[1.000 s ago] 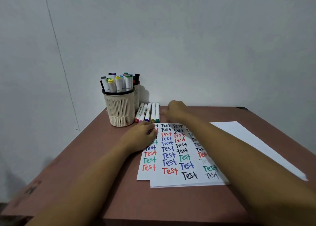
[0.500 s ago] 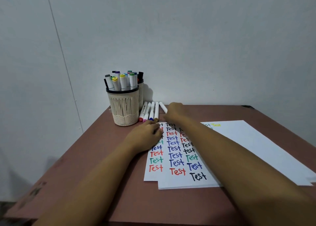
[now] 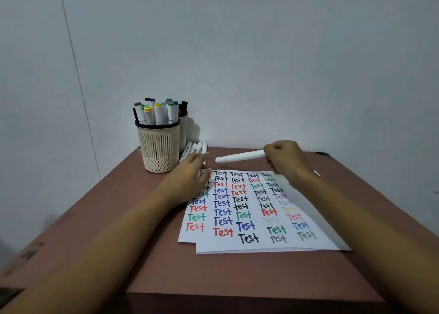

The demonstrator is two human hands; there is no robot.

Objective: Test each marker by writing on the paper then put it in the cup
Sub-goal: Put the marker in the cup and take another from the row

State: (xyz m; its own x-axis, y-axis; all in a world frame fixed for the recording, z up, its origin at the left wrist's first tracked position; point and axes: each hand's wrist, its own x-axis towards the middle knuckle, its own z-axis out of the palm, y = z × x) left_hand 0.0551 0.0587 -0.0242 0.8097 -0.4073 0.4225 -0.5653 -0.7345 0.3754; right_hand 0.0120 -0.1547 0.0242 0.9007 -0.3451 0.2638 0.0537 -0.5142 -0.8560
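the paper (image 3: 330, 241) is a small stack of white sheets lying on the brown table (image 3: 114, 237), its top sheet filled with rows of the word "test" in black, red, blue, green and fainter colours.

beyond the far edge of the paper, the right hand (image 3: 283, 159) holds a white marker (image 3: 240, 158), fingers curled round one end of it. the marker lies nearly level in the air, above the table and clear of the paper, its free rounded end pointing toward the paper's far left corner. its colour cannot be told, since the end in the hand is hidden.

the left hand (image 3: 187, 178) lies over the far left corner of the paper, fingers straight and stretched forward, holding nothing. its fingertips are near the free end of the marker but not touching it, so the two hands are apart.

off the far left corner of the paper stands the cup (image 3: 158, 152), beige with slotted sides and a dark rim, packed with upright capped markers (image 3: 156, 113). a second cup (image 3: 183, 128) stands just behind it. a row of loose markers (image 3: 194, 148) lies between the cup and the paper's far edge, partly hidden by the left hand.
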